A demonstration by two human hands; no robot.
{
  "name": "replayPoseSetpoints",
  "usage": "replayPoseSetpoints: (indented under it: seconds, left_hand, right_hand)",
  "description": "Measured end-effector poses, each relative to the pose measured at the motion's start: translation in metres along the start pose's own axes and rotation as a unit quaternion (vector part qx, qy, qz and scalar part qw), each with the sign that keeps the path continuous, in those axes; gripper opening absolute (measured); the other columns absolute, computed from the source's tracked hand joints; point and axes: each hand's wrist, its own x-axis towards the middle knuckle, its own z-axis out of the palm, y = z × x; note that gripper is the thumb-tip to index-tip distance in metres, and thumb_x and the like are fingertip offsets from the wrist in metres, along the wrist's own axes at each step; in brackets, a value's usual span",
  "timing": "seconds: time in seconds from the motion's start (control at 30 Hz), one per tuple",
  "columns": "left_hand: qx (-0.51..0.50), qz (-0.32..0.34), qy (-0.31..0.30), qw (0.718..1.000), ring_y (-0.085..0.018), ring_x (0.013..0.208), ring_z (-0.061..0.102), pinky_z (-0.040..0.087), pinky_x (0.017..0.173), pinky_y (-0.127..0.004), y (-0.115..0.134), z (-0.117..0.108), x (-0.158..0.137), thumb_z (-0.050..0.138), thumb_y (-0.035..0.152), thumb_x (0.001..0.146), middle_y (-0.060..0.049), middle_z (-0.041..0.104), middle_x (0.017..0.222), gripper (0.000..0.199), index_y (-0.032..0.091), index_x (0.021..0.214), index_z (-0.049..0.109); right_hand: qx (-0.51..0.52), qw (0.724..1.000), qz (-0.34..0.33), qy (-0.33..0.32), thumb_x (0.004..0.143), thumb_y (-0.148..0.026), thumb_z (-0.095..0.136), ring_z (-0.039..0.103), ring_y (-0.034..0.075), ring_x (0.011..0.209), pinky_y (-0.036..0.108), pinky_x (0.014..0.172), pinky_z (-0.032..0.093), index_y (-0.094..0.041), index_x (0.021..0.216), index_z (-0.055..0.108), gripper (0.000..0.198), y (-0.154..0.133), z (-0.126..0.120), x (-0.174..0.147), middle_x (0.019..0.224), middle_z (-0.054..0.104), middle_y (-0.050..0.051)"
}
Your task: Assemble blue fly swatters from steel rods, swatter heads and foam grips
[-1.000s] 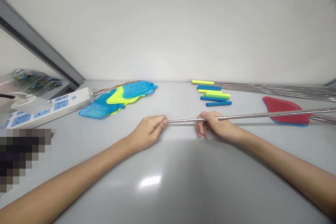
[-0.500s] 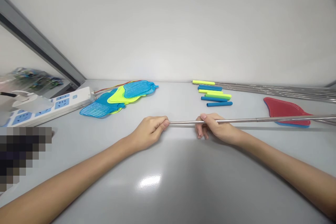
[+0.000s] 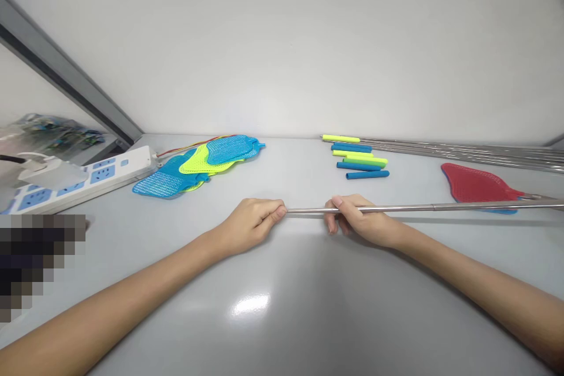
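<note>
A thin metal telescopic rod (image 3: 409, 208) runs level above the table and leaves the view on the right. My left hand (image 3: 252, 224) is closed on its thin left end, thumb and forefinger pinching the tip, which is hidden. Further along, my right hand (image 3: 355, 220) grips the same rod between thumb and fingers, with the lower fingers loosely curled under it. Behind the rod at the right lies a red fly swatter head (image 3: 478, 183), on top of a blue one that shows only at its edge.
Blue and yellow fly swatter heads (image 3: 231, 150) overlap at the back left, beside a white power strip (image 3: 132, 164). Several blue, yellow and green sleeves (image 3: 368, 175) lie at back centre. Metal rods (image 3: 467, 153) stretch along the wall on the right.
The rod and both hands have come slightly lower in the view, the rod's right part most. The grips look the same.
</note>
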Motion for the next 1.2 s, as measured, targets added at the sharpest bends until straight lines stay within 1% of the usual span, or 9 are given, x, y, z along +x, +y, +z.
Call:
replayPoseSetpoints:
  seconds: [0.23,0.33,0.47,0.63,0.87,1.2]
  left_hand:
    - [0.010,0.007,-0.013,1.000,-0.007,0.048,0.034,0.027,0.049,-0.019,-0.0010,-0.0007,0.0008,0.025,0.031,0.085,0.005,0.034,0.052,0.031,0.017,0.060,0.036]
    - [0.006,0.002,-0.009,1.000,-0.007,0.048,0.034,0.027,0.049,-0.018,-0.0011,0.0000,0.0009,0.025,0.031,0.085,0.005,0.034,0.051,0.031,0.017,0.059,0.035]
    - [0.009,-0.007,-0.001,1.000,-0.007,0.048,0.034,0.027,0.050,-0.018,0.0002,0.0010,0.0018,0.024,0.032,0.085,0.005,0.034,0.052,0.031,0.017,0.060,0.035]
    - [0.033,-0.011,-0.007,0.999,-0.007,0.048,0.035,0.027,0.049,-0.018,0.0036,0.0008,0.0033,0.024,0.032,0.085,0.004,0.036,0.052,0.032,0.017,0.060,0.037]
    - [0.053,-0.006,0.001,0.999,-0.008,0.048,0.037,0.028,0.049,-0.019,0.0049,0.0011,0.0037,0.024,0.032,0.085,0.004,0.038,0.052,0.032,0.018,0.061,0.040]
    - [0.104,-0.004,-0.006,0.995,-0.009,0.049,0.040,0.029,0.050,-0.020,0.0064,0.0018,0.0033,0.023,0.032,0.085,0.004,0.041,0.054,0.030,0.018,0.064,0.040]
  right_hand:
    - [-0.027,0.999,-0.022,0.026,0.085,-0.036,0.022,0.043,0.009,0.053,0.021,0.056,0.035,-0.016,0.058,0.054,0.047,-0.0027,0.0048,-0.0006,0.058,0.052,0.001]
    - [-0.005,1.000,-0.020,0.021,0.085,-0.038,0.021,0.043,0.008,0.051,0.021,0.054,0.035,-0.015,0.059,0.055,0.049,0.0002,0.0052,0.0013,0.060,0.054,0.002]
    - [0.047,0.998,0.008,0.031,0.084,-0.042,0.022,0.043,0.008,0.048,0.020,0.048,0.035,-0.014,0.062,0.056,0.049,0.0024,0.0048,0.0035,0.058,0.053,0.003]
    - [0.077,0.995,0.035,0.053,0.078,-0.047,0.035,0.042,0.007,0.045,0.018,0.043,0.034,-0.013,0.059,0.056,0.044,0.0023,0.0036,0.0038,0.052,0.050,0.001]
    - [0.106,0.992,0.038,0.055,0.075,-0.047,0.041,0.043,0.007,0.045,0.018,0.043,0.036,-0.013,0.058,0.055,0.041,0.0040,0.0019,0.0044,0.051,0.048,0.001]
    - [0.105,0.991,0.030,0.071,0.077,-0.045,0.038,0.043,0.007,0.044,0.020,0.043,0.036,-0.013,0.058,0.055,0.042,0.0027,0.0023,0.0044,0.051,0.049,0.001]
